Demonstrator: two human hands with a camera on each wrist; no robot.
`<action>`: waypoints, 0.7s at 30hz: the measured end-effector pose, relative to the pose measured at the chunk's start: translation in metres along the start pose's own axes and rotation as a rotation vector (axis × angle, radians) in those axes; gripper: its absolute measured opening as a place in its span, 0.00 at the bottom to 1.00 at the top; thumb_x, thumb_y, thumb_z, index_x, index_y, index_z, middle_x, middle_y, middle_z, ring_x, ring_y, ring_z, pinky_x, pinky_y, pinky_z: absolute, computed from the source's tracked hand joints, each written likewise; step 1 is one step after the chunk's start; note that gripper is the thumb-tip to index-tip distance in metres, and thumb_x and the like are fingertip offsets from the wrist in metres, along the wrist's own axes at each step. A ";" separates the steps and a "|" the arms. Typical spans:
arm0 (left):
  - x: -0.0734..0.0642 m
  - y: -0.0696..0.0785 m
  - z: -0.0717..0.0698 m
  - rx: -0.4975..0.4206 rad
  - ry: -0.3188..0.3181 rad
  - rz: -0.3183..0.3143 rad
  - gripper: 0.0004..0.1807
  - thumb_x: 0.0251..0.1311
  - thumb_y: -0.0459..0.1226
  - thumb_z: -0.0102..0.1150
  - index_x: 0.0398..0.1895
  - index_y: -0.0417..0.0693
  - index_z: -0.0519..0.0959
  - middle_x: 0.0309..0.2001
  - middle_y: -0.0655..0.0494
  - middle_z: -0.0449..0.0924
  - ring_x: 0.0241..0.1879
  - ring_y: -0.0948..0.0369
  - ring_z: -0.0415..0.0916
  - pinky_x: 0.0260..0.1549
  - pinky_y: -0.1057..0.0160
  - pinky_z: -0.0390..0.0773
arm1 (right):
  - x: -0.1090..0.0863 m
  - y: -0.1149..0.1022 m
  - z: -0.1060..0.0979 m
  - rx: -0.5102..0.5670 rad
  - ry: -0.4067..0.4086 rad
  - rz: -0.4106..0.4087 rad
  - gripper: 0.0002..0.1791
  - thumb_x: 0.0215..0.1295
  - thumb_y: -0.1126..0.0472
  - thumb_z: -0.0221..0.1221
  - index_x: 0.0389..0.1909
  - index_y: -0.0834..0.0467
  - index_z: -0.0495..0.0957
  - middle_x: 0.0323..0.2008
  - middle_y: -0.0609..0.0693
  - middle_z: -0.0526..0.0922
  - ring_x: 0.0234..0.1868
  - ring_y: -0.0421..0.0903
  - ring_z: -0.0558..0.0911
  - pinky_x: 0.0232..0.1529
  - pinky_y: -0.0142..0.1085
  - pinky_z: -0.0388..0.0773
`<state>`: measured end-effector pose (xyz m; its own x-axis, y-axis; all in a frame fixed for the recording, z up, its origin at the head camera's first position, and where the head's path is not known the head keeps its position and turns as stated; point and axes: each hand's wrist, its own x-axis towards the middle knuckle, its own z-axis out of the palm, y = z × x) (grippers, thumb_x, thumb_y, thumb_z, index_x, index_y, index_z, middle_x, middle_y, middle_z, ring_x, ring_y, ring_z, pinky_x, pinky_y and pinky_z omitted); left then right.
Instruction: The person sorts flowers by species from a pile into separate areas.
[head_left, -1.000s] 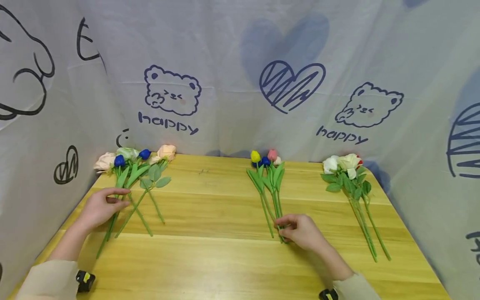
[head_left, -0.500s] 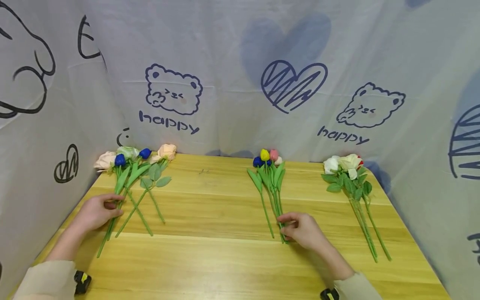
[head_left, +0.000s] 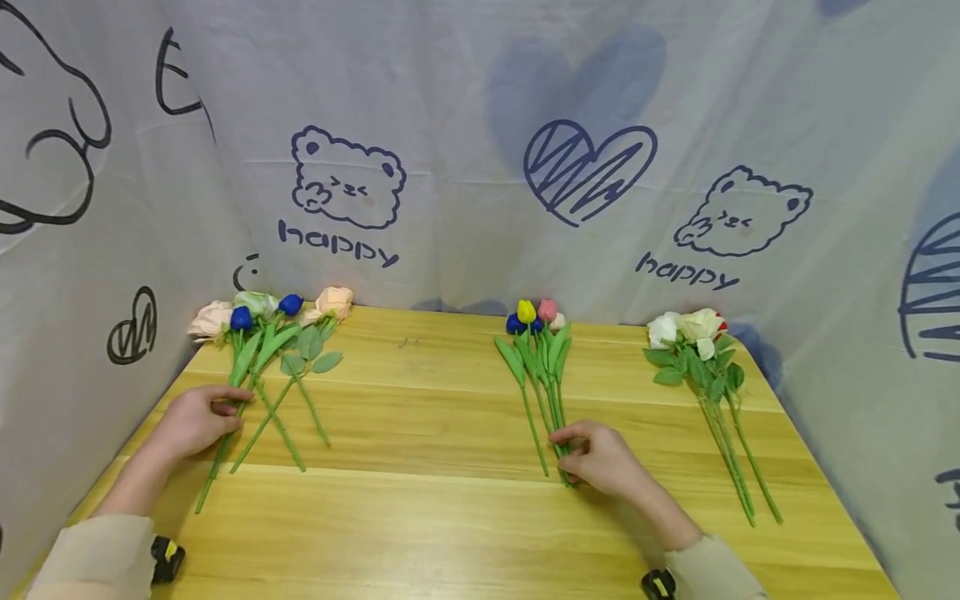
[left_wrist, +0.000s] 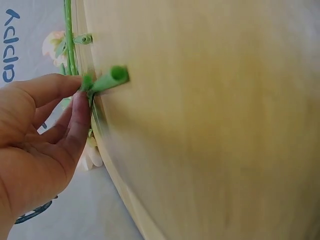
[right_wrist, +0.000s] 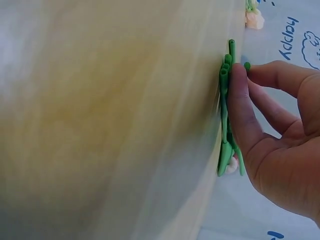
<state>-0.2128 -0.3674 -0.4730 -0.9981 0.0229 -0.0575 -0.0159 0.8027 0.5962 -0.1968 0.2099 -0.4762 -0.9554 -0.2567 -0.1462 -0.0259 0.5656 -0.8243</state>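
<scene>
Nearest the viewer, a beige sleeve (head_left: pixel 93 554) reaches behind the left hand (head_left: pixel 193 423); a second sleeve (head_left: pixel 712 569) reaches behind the right hand (head_left: pixel 603 458). A black-and-yellow device (head_left: pixel 167 560) sits at the left wrist.

The right thumb and forefinger pinch a slender stem (right_wrist: pixel 247 66) near its lower end. The tulip bunch (head_left: pixel 553 396) lies at these fingertips on the wooden table (head_left: pixel 420 533). Its long axis runs away from the fingers, leaning slightly left; cut ends point near, flower heads far. One separate stem (head_left: pixel 533 425) lies just left of the fingertips.

The left thumb and forefinger grip green stalk (left_wrist: pixel 107 80); the number of stalks held cannot be told. The stalk's cut end points near and left; its long axis runs away from the fingers, slightly right. Just right of these fingers, crossed stems (head_left: pixel 272 415) lie over each other.

Beyond the left fingers are a blue tulip (head_left: pixel 241 318), a pale green rose (head_left: pixel 255 305) and a peach rose (head_left: pixel 333 305). Beyond the right fingers are a yellow tulip (head_left: pixel 527 312) and a pink tulip (head_left: pixel 547 311). Well right of them lies a rose bunch (head_left: pixel 701 358), stems pointing near and right. A printed curtain (head_left: pixel 465 233) stands farthest.
</scene>
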 end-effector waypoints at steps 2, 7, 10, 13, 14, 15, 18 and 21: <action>0.001 0.000 -0.001 -0.003 -0.003 -0.003 0.21 0.64 0.29 0.65 0.60 0.31 0.80 0.47 0.33 0.84 0.47 0.41 0.81 0.37 0.55 0.80 | 0.001 0.000 0.000 0.004 -0.003 0.001 0.19 0.62 0.74 0.63 0.55 0.65 0.84 0.48 0.57 0.83 0.28 0.47 0.84 0.29 0.38 0.85; 0.001 -0.001 -0.001 0.002 -0.016 -0.009 0.21 0.64 0.29 0.64 0.59 0.30 0.81 0.43 0.38 0.84 0.43 0.45 0.80 0.35 0.58 0.77 | 0.001 0.001 -0.002 0.025 -0.018 0.006 0.20 0.62 0.74 0.63 0.56 0.65 0.84 0.47 0.57 0.84 0.30 0.47 0.84 0.31 0.40 0.86; 0.001 -0.001 -0.001 -0.005 -0.024 -0.018 0.21 0.65 0.29 0.63 0.60 0.29 0.80 0.43 0.39 0.84 0.43 0.47 0.79 0.35 0.58 0.76 | 0.001 0.002 -0.003 0.035 -0.026 0.010 0.20 0.61 0.74 0.63 0.56 0.65 0.83 0.45 0.57 0.85 0.30 0.47 0.84 0.31 0.40 0.87; 0.001 -0.002 -0.001 -0.018 -0.022 -0.024 0.21 0.65 0.29 0.63 0.60 0.29 0.80 0.45 0.36 0.84 0.45 0.45 0.80 0.36 0.59 0.77 | 0.001 0.002 -0.004 0.039 -0.033 0.009 0.21 0.61 0.74 0.63 0.57 0.66 0.83 0.44 0.57 0.85 0.30 0.47 0.84 0.32 0.40 0.87; 0.001 -0.002 -0.001 -0.024 -0.019 -0.026 0.21 0.65 0.29 0.63 0.60 0.29 0.80 0.46 0.35 0.84 0.45 0.44 0.80 0.37 0.59 0.77 | 0.001 0.002 -0.004 0.041 -0.035 0.010 0.21 0.61 0.74 0.63 0.57 0.66 0.83 0.44 0.57 0.85 0.30 0.47 0.84 0.32 0.40 0.87; 0.001 -0.002 -0.001 -0.030 -0.016 -0.026 0.21 0.65 0.28 0.63 0.60 0.29 0.80 0.47 0.34 0.83 0.46 0.43 0.80 0.37 0.59 0.78 | 0.001 0.002 -0.004 0.043 -0.038 0.009 0.21 0.61 0.74 0.63 0.57 0.66 0.83 0.44 0.58 0.85 0.30 0.47 0.84 0.32 0.40 0.87; 0.001 -0.001 -0.001 -0.053 -0.009 -0.028 0.21 0.65 0.28 0.63 0.60 0.29 0.80 0.50 0.30 0.83 0.48 0.42 0.80 0.36 0.62 0.78 | 0.001 0.002 -0.005 0.061 -0.047 0.011 0.21 0.62 0.73 0.63 0.58 0.67 0.82 0.45 0.58 0.86 0.31 0.48 0.84 0.33 0.40 0.87; -0.001 0.001 -0.001 -0.079 -0.006 -0.033 0.21 0.66 0.28 0.62 0.61 0.29 0.80 0.54 0.27 0.81 0.51 0.39 0.80 0.34 0.66 0.78 | 0.000 0.004 -0.005 0.092 -0.054 0.016 0.21 0.65 0.72 0.63 0.59 0.67 0.82 0.51 0.60 0.85 0.33 0.48 0.85 0.34 0.40 0.88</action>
<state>-0.2121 -0.3670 -0.4712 -0.9966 0.0012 -0.0827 -0.0535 0.7533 0.6555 -0.1984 0.2159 -0.4771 -0.9383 -0.2913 -0.1864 0.0183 0.4964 -0.8679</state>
